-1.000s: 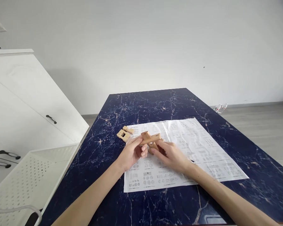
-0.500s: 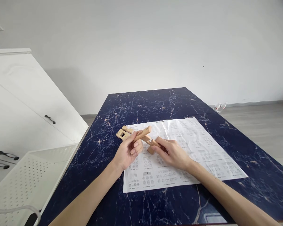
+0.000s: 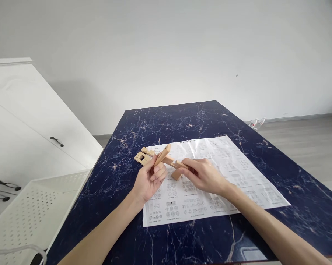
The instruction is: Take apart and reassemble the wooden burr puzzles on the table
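Observation:
My left hand point(image 3: 151, 178) is closed around a short wooden puzzle piece point(image 3: 163, 154) that slants up to the right. My right hand point(image 3: 204, 175) pinches a notched wooden puzzle piece point(image 3: 182, 165); its notch faces up, toward the left hand. Below the right fingertips another wooden block point(image 3: 177, 174) shows, and I cannot tell whether it is joined to the notched piece. Several light wooden pieces point(image 3: 142, 157) lie together beyond the left hand, around a square gap. Under both hands spreads a printed sheet point(image 3: 223, 202) with small diagrams.
The sheet lies on a dark blue marbled table point(image 3: 166, 121). To the left stand a white cabinet point(image 3: 38, 106) with black handles and a white perforated surface point(image 3: 30, 206). A clear plastic item point(image 3: 257, 123) shows beyond the table's right edge.
My left hand has turned its wooden piece more upright and shifted it slightly left. The right hand keeps its grip on the notched piece. The view has shifted a little.

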A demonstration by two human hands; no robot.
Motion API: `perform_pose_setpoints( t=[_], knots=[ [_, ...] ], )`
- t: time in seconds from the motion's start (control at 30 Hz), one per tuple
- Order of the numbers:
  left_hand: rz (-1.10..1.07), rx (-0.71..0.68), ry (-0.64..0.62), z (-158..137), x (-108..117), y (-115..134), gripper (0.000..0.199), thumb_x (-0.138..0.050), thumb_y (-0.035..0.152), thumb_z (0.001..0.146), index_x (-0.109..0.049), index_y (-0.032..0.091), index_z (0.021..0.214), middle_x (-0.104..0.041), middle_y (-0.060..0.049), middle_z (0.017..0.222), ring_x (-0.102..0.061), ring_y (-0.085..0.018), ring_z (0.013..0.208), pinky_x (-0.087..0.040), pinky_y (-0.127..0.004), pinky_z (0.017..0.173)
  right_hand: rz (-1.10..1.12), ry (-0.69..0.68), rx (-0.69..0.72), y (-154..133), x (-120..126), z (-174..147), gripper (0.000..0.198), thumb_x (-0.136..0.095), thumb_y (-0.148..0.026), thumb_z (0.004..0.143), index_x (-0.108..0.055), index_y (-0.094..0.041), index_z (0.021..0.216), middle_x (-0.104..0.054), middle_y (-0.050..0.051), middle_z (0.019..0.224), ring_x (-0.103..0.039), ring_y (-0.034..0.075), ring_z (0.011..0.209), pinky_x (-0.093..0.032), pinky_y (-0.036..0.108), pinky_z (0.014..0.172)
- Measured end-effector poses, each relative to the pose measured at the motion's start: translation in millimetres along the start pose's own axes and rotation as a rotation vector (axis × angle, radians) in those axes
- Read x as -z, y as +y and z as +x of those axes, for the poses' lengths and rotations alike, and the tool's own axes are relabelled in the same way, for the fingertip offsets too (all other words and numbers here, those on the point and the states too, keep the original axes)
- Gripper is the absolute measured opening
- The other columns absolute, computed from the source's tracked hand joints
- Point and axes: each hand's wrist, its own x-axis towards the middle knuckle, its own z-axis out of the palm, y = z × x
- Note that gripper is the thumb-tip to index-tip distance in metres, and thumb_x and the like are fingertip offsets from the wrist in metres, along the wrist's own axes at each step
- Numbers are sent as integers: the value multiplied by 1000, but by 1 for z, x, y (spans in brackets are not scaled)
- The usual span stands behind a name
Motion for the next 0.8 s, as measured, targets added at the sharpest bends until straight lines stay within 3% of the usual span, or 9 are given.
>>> perform_pose_setpoints(
  t=[0.1,0.2,0.27,0.37,0.47,0.63,0.7,0.8],
  knots=[
    [2,-46,30,0,0,5,31,-45,22,111,-69,16,93,-39,6,55,-26,-6,41,-30,-16,41,-85,26,4,2,1,-1,42,-39,-50,108,-54,-24,78,-51,-3,56,-36,12,46,-26,29,51],
    [5,-223,36,1,2,22,29,-44,13,109,-69,17,94,-37,6,54,-27,-6,40,-30,-16,42,-116,13,-26,14,7,-6,41,-39,-50,108,-56,-24,82,-52,-2,59,-37,12,46,-26,29,51],
    [103,-301,34,1,5,34,26,-47,17,109,-70,16,96,-38,7,54,-27,-5,41,-29,-16,42,-93,-40,-90,27,14,-12,42,-40,-52,108,-55,-24,81,-51,-3,59,-38,13,47,-25,29,51],
    [448,-309,61,3,6,36,25,-59,37,106,-71,15,105,-42,7,57,-30,-6,42,-27,-19,42,-23,-218,-210,41,28,-18,48,-39,-58,108,-54,-24,78,-51,-2,61,-41,14,50,-27,30,51],
    [790,-392,94,6,4,21,34,-58,48,105,-69,17,113,-52,4,66,-38,-7,44,-28,-20,43,43,-283,-243,43,40,-22,52,-36,-61,108,-49,-24,73,-53,-1,64,-44,16,55,-33,31,56],
    [1406,-451,80,8,8,-1,25,-53,36,106,-68,18,116,-70,-4,83,-54,-13,54,-38,-24,55,233,-447,-231,32,56,-25,54,-39,-66,106,-49,-24,72,-50,-2,62,-42,15,55,-38,31,59],
    [1619,-460,108,7,13,-3,22,-52,32,106,-67,19,115,-70,-4,78,-59,-17,59,-37,-25,59,276,-532,-261,31,59,-24,56,-41,-69,104,-51,-24,71,-47,-4,57,-40,14,50,-37,30,55],
    [1752,-448,169,7,17,-3,16,-58,34,103,-65,20,106,-61,-1,66,-58,-20,58,-32,-25,59,223,-549,-340,33,57,-16,57,-43,-68,103,-54,-23,71,-47,-4,52,-40,13,46,-37,29,52]
  ],
)
